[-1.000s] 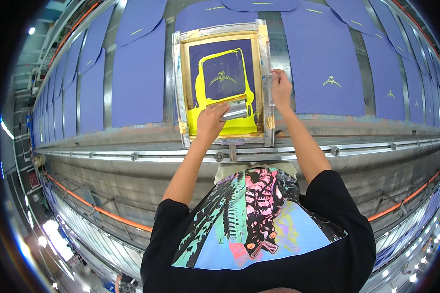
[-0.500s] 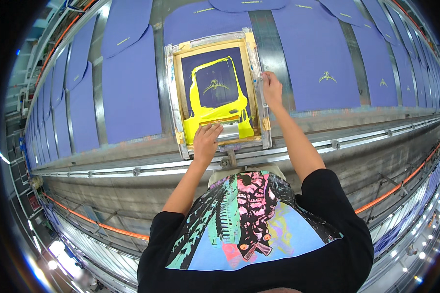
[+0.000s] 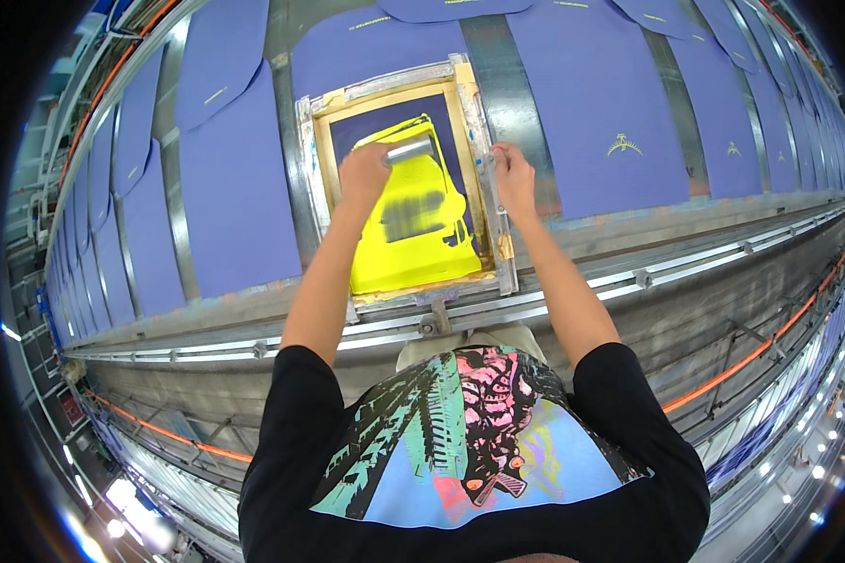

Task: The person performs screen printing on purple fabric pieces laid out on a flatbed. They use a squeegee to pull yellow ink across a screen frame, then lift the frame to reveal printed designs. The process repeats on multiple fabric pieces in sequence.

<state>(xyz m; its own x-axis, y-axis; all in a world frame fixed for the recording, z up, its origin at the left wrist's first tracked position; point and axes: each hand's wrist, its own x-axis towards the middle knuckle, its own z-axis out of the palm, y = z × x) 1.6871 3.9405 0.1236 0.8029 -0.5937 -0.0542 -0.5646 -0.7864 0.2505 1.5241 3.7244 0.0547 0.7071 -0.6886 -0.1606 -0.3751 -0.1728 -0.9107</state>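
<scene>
A screen printing frame (image 3: 391,86) lies on the long table over a purple fabric panel, its wooden edges stained and taped. Bright yellow ink (image 3: 413,258) is spread across most of its mesh. Near the far end of the mesh, my left hand (image 3: 363,175) is closed on a squeegee (image 3: 410,150) with a metallic grip; its blade is hidden. My right hand (image 3: 514,178) has its fingers closed on the frame's right side rail, beside a metal strip. A dark blurred patch shows through the ink in the middle.
Purple fabric panels (image 3: 601,113) lie in a row on both sides, several bearing a small yellow emblem. Bare metal strips (image 3: 509,103) separate them. A metal rail (image 3: 573,292) with stops runs along the table's near edge. An orange cable (image 3: 737,371) runs below it.
My left hand has pushed the squeegee from the near end of the screen to the far end. Yellow ink now covers the middle, where the emblem showed before. My right hand stays at the frame.
</scene>
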